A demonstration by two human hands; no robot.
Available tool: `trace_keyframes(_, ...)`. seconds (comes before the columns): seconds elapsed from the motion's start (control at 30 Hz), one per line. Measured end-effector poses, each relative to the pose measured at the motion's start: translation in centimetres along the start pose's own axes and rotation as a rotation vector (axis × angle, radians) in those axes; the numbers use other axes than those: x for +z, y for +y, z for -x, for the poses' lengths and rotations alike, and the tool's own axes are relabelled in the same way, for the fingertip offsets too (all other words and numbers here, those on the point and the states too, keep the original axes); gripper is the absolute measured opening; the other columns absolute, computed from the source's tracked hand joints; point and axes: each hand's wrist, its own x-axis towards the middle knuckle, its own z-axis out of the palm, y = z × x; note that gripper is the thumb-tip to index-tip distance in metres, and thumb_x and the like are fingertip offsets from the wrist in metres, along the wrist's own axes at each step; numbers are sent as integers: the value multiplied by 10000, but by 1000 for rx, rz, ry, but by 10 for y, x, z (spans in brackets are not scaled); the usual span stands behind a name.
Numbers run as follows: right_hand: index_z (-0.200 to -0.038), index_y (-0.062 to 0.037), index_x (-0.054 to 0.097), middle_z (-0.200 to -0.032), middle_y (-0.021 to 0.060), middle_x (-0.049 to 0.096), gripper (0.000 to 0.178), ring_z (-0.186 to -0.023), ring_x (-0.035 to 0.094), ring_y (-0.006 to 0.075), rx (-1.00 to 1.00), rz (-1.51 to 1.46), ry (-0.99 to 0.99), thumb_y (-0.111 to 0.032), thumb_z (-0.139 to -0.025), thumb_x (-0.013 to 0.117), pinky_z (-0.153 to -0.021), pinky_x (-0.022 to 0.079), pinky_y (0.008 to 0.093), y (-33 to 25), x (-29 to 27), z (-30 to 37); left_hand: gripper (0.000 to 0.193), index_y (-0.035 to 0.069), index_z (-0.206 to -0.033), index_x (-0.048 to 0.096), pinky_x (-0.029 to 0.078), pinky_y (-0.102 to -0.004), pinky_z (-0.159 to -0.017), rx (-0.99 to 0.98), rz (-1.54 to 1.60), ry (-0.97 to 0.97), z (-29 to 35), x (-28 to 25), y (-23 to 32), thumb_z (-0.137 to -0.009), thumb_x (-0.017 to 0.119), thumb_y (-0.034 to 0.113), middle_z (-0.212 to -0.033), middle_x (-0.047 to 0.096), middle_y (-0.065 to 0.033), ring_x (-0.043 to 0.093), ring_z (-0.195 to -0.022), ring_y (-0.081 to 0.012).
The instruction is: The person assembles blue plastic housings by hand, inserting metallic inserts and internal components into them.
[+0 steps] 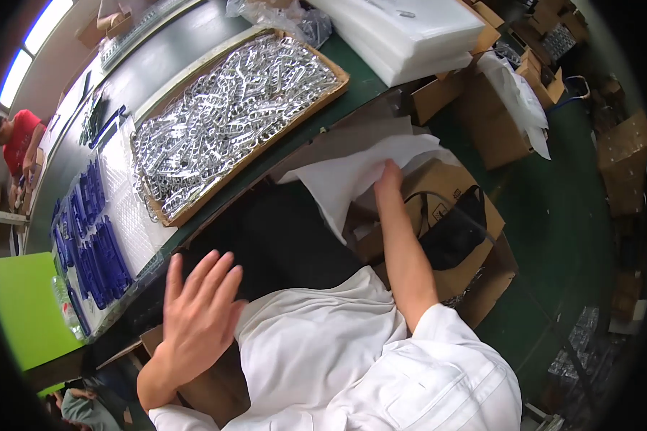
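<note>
My right hand (389, 179) reaches down beside the table's edge, its fingers closed on a thin white sheet (341, 167) that drapes over an open carton. Whether the sheet is paper, foam or plastic, I cannot tell. My left hand (200, 305) is raised over my lap, fingers stretched out and holding nothing. Nearest to it on the table lie rows of dark blue plastic parts (92, 237). Beyond it stands a shallow cardboard tray (262, 147) heaped with shiny metal pieces.
A cardboard box (449, 188) with a black bag (453, 237) on it stands to my right. White foam sheets (410, 36) are stacked at the table's far end. A clear bottle (66, 307) lies by a green board (25, 309). Another person in red (23, 140) works at far left.
</note>
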Motion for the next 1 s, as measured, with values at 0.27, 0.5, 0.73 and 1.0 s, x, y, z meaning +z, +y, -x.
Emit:
trace_keyframes(0.27, -1397, 55, 584, -1330, 155, 648, 466, -1170, 636, 320, -286, 129, 144, -176, -995, 627, -1037, 517, 472, -16, 59, -63, 271, -30, -1272, 672, 478, -430, -1124, -891, 175, 1022, 205, -9, -44, -1094, 528, 117, -1167, 727, -129, 677, -1107, -216)
trace_keyframes(0.5, -1403, 78, 573, -1405, 208, 622, 487, -1249, 619, 364, 67, 215, 400, -213, -1016, 620, -1067, 508, 476, 23, 8, -109, 287, 11, -1322, 659, 526, -315, -979, -1391, 647, 991, 263, 92, 19, -1136, 494, 154, -1238, 699, -84, 655, -1123, -174)
trace_keyframes(0.73, -1605, -1, 402, -1644, 177, 435, 777, -1486, 430, 330, 169, 795, 96, -331, -974, 712, -1236, 354, 412, 64, -110, -236, 654, -16, -1482, 564, 401, -504, -1186, -845, 307, 259, 157, 107, 64, -875, 750, 141, -1635, 406, -284, 427, -1488, -475)
trace_keyframes(1.0, -1641, -77, 342, -1678, 194, 363, 1015, -1528, 396, 340, 76, 2055, -345, -391, -845, 888, -1291, 334, 426, 74, -79, -122, 641, 11, -1520, 546, 312, -512, -1257, -826, 304, 160, 149, 143, 64, -886, 621, -47, -1688, 303, -305, 302, -1569, -477)
